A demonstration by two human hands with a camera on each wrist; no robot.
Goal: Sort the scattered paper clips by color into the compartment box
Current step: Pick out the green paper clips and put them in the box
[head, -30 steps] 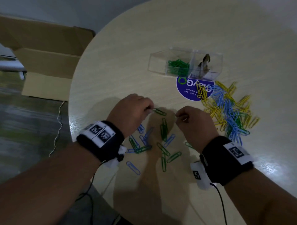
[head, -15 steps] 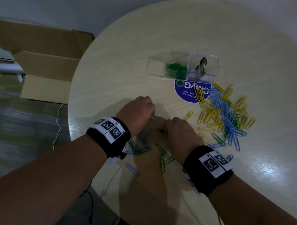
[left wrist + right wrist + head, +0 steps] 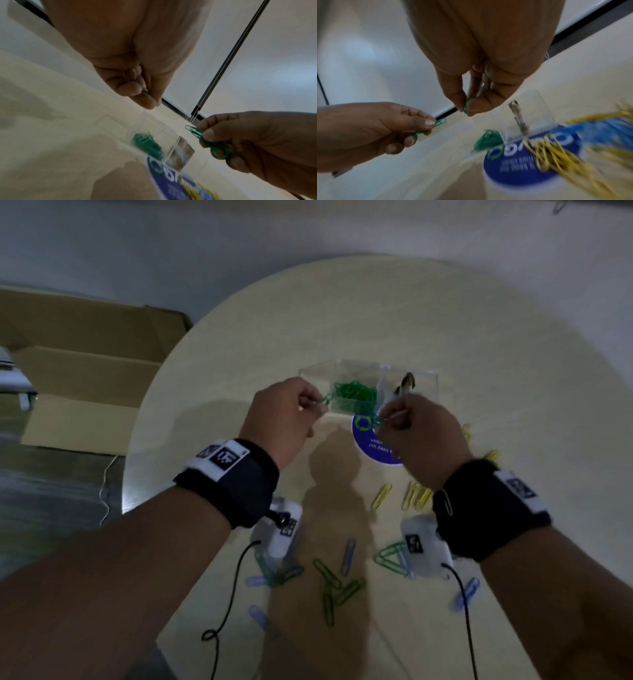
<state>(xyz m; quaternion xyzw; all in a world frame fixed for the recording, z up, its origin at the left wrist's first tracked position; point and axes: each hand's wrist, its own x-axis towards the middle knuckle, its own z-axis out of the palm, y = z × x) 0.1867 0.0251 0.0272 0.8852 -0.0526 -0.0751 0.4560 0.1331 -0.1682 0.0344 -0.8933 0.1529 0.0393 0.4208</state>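
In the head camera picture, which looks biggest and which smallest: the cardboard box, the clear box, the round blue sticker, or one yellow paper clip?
1. cardboard box
2. clear compartment box
3. round blue sticker, partly hidden by the right hand, so its rank against the clear box is unsure
4. yellow paper clip

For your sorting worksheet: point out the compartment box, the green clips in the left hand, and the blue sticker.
compartment box (image 3: 317, 378): head view, clear left wall.
green clips (image 3: 440, 122): right wrist view, protruding loop.
blue sticker (image 3: 368, 445): head view, printed face.

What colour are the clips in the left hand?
Green. The left hand pinches clips between thumb and fingers, clearest in the right wrist view.
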